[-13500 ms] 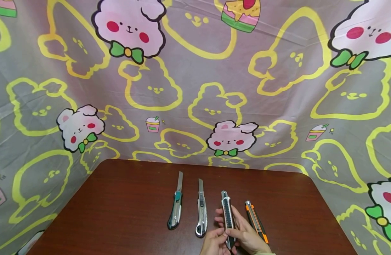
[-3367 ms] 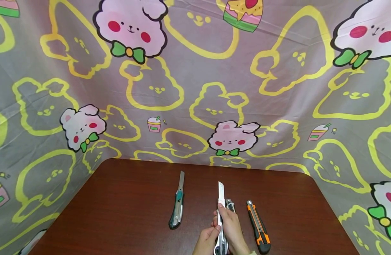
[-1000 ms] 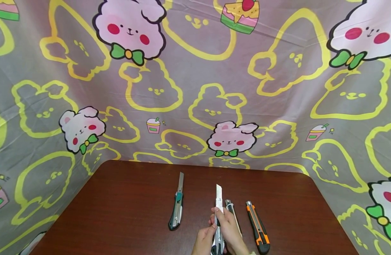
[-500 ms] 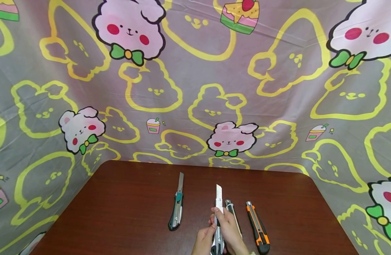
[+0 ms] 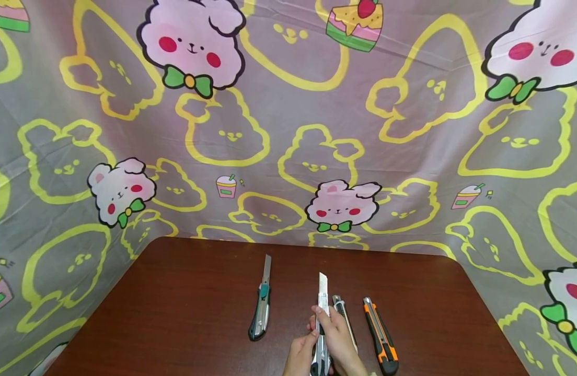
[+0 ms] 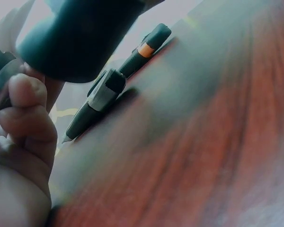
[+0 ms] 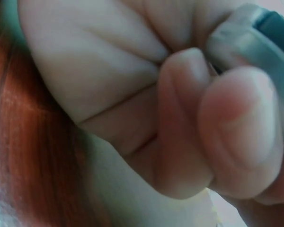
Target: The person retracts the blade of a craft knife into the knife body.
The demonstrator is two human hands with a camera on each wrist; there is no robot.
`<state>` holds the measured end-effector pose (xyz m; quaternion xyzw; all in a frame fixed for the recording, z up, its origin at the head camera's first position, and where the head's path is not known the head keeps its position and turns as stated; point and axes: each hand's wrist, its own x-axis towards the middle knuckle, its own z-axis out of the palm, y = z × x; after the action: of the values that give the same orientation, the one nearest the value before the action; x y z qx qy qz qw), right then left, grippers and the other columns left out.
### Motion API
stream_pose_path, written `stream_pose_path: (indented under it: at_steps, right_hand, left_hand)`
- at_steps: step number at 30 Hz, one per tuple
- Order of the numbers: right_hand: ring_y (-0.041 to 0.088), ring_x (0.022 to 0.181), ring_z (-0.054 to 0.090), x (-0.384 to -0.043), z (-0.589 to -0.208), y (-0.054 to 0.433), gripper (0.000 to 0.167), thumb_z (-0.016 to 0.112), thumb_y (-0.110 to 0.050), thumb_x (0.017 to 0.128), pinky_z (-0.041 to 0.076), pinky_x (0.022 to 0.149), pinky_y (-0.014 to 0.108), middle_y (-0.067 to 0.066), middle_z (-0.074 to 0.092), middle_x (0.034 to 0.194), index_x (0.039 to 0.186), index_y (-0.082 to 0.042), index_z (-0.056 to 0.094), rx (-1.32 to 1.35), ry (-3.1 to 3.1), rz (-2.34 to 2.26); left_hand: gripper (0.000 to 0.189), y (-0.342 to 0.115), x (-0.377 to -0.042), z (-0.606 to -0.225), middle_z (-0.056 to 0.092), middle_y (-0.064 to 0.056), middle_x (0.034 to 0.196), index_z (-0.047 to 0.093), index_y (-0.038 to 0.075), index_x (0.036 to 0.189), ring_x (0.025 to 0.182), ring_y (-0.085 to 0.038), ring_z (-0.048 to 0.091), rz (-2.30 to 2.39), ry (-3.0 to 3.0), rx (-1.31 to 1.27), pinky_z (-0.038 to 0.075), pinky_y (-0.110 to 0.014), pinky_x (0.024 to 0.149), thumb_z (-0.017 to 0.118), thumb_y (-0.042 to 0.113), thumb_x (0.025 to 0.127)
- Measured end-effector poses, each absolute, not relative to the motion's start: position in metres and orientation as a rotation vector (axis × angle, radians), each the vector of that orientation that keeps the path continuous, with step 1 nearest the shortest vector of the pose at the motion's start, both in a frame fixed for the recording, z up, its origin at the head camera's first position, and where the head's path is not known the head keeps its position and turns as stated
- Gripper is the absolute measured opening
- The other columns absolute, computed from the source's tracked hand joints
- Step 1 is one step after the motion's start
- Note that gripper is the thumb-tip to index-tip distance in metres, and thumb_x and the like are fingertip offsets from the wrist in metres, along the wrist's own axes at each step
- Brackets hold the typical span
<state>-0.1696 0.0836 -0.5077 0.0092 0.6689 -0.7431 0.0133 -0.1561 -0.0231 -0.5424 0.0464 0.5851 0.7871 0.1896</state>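
Both hands hold a silver utility knife point(image 5: 322, 300) over the front of the table, its blade extended and pointing away from me. My right hand point(image 5: 336, 334) grips its middle, thumb along the top. Lower on the handle, my left hand point(image 5: 300, 355) pinches it from the left. In the right wrist view, curled fingers point(image 7: 241, 127) wrap the grey handle. Partly behind the right hand lies a black-and-grey utility knife point(image 5: 341, 308), blade drawn in. An orange-and-black one point(image 5: 380, 334) lies right of it.
A teal-and-silver utility knife point(image 5: 260, 313) with a long extended blade lies to the left on the brown wooden table point(image 5: 175, 308). A patterned cloth point(image 5: 269, 115) hangs behind and at both sides. A dark rounded shape point(image 6: 80, 42) looms close in the left wrist view.
Earlier the hands held the black-and-grey knife; it now lies on the table. The silver knife was lifted from the table and moved right. Over the last second, almost nothing moved.
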Motion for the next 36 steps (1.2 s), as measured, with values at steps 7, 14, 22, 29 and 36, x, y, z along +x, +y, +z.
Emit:
stream_pose_path:
  at_steps: [7,14,22,29,36]
  right_hand:
    - [0.009,0.077,0.059,-0.1693,-0.5074,0.0838,0.045,0.043,-0.021,0.103,0.047,0.073,0.021,-0.005,0.056,0.075,0.124,0.018,0.041,0.005,2.069,-2.333]
    - [0.008,0.08,0.06,-0.1692,-0.5068,0.0843,0.047,0.043,-0.021,0.103,0.047,0.075,0.019,-0.005,0.056,0.077,0.127,0.02,0.039,-0.017,2.074,-2.331]
    - [0.008,0.077,0.059,-0.1708,-0.5088,0.0823,0.05,0.045,-0.025,0.102,0.046,0.074,0.02,-0.005,0.058,0.075,0.128,0.018,0.041,0.076,2.056,-2.327]
    - [0.009,0.071,0.056,-0.1735,-0.5116,0.0837,0.053,0.044,-0.034,0.102,0.046,0.07,0.022,-0.003,0.061,0.075,0.128,0.012,0.047,0.2,2.087,-2.251]
    - [0.012,0.066,0.058,-0.1735,-0.5125,0.0799,0.065,0.04,-0.05,0.1,0.049,0.059,0.025,-0.003,0.064,0.069,0.117,0.011,0.056,0.309,2.07,-2.213]
  left_hand:
    - [0.055,-0.0234,-0.1556,-0.5446,0.057,0.004,0.051,0.05,-0.028,0.096,0.044,-0.008,0.06,2.207,1.63,0.157,0.048,-0.02,0.045,0.038,0.025,0.103]
    - [0.055,-0.0236,-0.1555,-0.5433,0.057,0.003,0.051,0.052,-0.027,0.096,0.044,-0.008,0.059,2.203,1.64,0.139,0.047,-0.02,0.045,0.038,0.026,0.103]
    - [0.055,-0.0256,-0.1551,-0.5439,0.062,-0.008,0.053,0.053,-0.026,0.095,0.045,-0.008,0.06,2.215,1.648,0.182,0.047,-0.02,0.045,0.039,0.026,0.103]
    - [0.053,-0.0259,-0.1551,-0.5456,0.065,-0.011,0.062,0.057,-0.021,0.095,0.048,-0.008,0.062,2.205,1.693,0.238,0.049,-0.02,0.047,0.042,0.029,0.102]
    - [0.047,-0.0245,-0.1574,-0.5466,0.066,-0.018,0.066,0.061,-0.018,0.087,0.052,-0.005,0.059,2.215,1.869,0.213,0.05,-0.02,0.053,0.043,0.022,0.102]
